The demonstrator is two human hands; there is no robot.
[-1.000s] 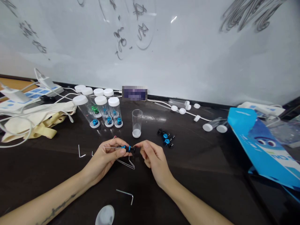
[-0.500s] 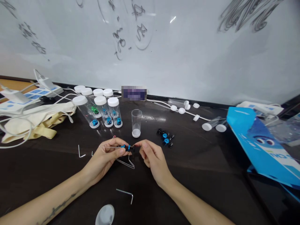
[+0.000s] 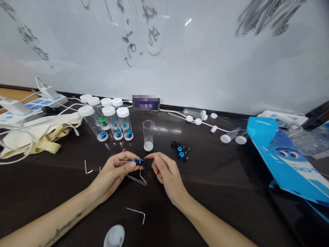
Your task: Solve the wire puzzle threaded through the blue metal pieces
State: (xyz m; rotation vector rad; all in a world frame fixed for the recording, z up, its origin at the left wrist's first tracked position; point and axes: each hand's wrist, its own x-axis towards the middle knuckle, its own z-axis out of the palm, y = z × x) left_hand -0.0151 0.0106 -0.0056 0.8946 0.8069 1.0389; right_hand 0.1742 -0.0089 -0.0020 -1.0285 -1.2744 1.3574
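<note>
Between the fingertips of my left hand [image 3: 117,169] is a small blue and black part [image 3: 137,161], lying sideways. Thin wire [image 3: 137,179] with a small red end hangs around those fingers. My right hand [image 3: 166,171] is just right of the part, its index fingertip at the black end; its other fingers are curled in and nothing shows in them. Whether that fingertip touches the part is too small to tell. An open clear tube [image 3: 148,132] with a white base stands upright behind my hands. Loose black and blue parts [image 3: 181,151] lie to its right.
Several capped tubes [image 3: 109,111] stand at the back left. Hex keys [image 3: 136,210] and a white cap [image 3: 114,236] lie in front. A cream bag [image 3: 41,132] and power strip [image 3: 33,104] are on the left, a blue package [image 3: 285,154] on the right. A whiteboard [image 3: 192,61] rises behind.
The whole view has shifted slightly, with things appearing a little further left. Both hands keep nearly the same pose around the blue and black part.
</note>
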